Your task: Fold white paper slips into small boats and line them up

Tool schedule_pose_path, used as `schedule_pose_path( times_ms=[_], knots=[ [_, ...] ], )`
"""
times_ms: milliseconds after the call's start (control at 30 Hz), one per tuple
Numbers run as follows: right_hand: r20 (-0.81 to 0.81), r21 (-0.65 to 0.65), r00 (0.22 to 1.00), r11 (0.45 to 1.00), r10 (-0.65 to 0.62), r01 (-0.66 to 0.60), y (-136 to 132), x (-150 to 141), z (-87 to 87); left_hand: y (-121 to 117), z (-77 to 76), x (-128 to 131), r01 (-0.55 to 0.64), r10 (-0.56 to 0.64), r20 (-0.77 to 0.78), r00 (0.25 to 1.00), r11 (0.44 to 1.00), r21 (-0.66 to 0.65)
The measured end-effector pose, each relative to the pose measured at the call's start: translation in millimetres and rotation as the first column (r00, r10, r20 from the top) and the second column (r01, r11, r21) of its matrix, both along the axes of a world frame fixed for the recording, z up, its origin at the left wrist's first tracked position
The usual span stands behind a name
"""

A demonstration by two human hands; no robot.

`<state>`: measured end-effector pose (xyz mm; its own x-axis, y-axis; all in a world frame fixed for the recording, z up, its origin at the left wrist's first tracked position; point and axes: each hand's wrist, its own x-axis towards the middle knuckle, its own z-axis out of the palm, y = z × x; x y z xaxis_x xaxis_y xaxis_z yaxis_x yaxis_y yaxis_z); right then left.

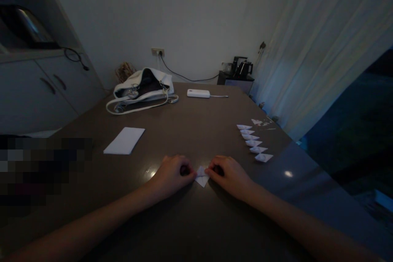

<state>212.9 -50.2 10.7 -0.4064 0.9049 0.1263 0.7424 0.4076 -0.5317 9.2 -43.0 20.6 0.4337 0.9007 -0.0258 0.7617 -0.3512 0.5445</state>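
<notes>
Between my hands, just above the brown table, is a small piece of folded white paper [202,178], roughly diamond-shaped with creases showing. My left hand [173,173] pinches its left corner between thumb and fingers. On the opposite corner, my right hand [229,174] has a matching pinch. To the right, several small folded paper boats [253,143] stand in a slanting row. A stack of white paper sheets [124,141] lies on the left.
A white handbag [143,88] gapes at the table's back left. Beside it lies a white power bank [198,93] with a short cable. Paper scraps [262,123] lie near the right edge. Beyond are a black coffee maker [240,67] and a pale curtain [294,49].
</notes>
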Motion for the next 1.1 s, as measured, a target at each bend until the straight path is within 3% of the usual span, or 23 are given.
schedule_pose_path(
  times_ms=[233,633,967,1100],
  knots=[
    [-0.001,-0.006,0.999,0.999,-0.044,0.044,-0.1,-2.7,-2.0,0.8,1.6,1.7,-0.034,0.032,-0.019,0.999,0.997,-0.068],
    [0.071,-0.013,0.996,0.998,-0.061,0.062,-1.1,-5.9,2.0,1.1,7.1,5.2,-0.076,0.067,-0.142,0.988,0.995,-0.058],
    [0.145,0.015,0.989,1.0,-0.011,0.008,-3.8,-7.2,3.4,4.8,5.0,-0.3,-0.029,0.025,-0.063,0.998,0.998,-0.057],
    [0.143,0.019,0.99,1.0,-0.006,0.003,-3.8,-7.1,2.0,2.9,1.8,0.2,0.038,-0.038,-0.012,0.999,0.999,0.01]
  ],
)
